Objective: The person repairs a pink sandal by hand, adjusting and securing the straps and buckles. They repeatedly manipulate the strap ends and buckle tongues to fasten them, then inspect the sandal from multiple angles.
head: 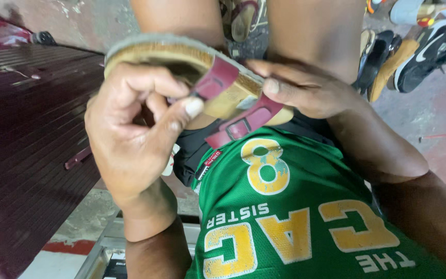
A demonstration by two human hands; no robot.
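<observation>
A tan cork-soled sandal with dark red straps (218, 82) sits in the upper middle of the frame, held up between two hands. The left hand (130, 129) is at the middle left. Its fingers are curled together and its thumb presses one red strap, so it is clamped on the sandal. The right hand (300, 88) is at the upper right of middle. Its fingers are shut on the other end of the sandal.

There is little room around the sandal. The person's bare legs are close behind it at the top of the frame, and the green shirt with yellow print (295, 217) is just below it. A dark red ribbed table top (27, 134) fills the left side, and its edge runs down near the left wrist. Open grey floor shows at the right edge of the frame.

The sandal has a thick pale sole with a grey rim. I count two red straps. The lower one has a metal buckle (239, 126).

There is one sandal in the hands. A pile of other shoes (414, 46) lies on the floor at the upper right; I can tell at least four, but they overlap.
</observation>
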